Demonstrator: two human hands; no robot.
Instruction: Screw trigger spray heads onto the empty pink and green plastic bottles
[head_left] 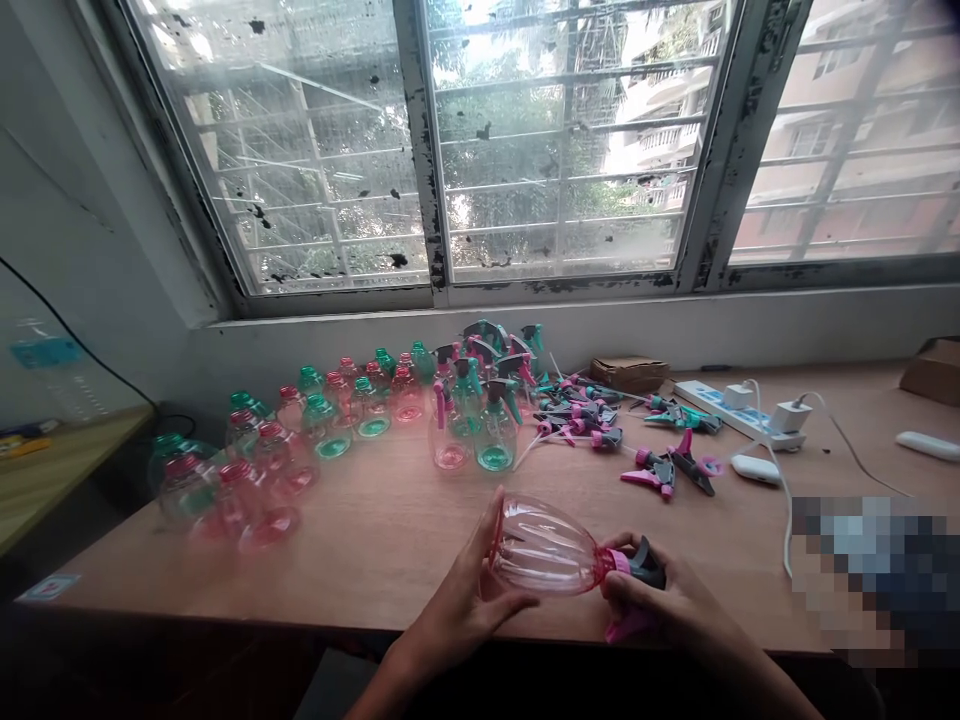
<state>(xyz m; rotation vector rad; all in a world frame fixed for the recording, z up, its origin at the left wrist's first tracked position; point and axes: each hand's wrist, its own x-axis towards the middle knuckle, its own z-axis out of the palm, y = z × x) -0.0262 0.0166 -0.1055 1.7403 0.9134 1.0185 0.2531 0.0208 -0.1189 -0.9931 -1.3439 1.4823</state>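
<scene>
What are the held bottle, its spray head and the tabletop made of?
Pink bottle: clear tinted plastic, glossy; the hand shows through it and it has ribbed highlights. Spray head: opaque plastic, grey body and pink collar, duller. Tabletop: looks like wood or wood-grain laminate, smooth, faint sheen; cannot tell which.

Two bare forearms, left hand point(469, 600) and right hand point(664, 600), no sleeves, rings or gloves.

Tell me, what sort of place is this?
Probably a small home workshop for assembling spray bottles: a wooden table under a barred window, rows of capless bottles and loose trigger heads.
</scene>
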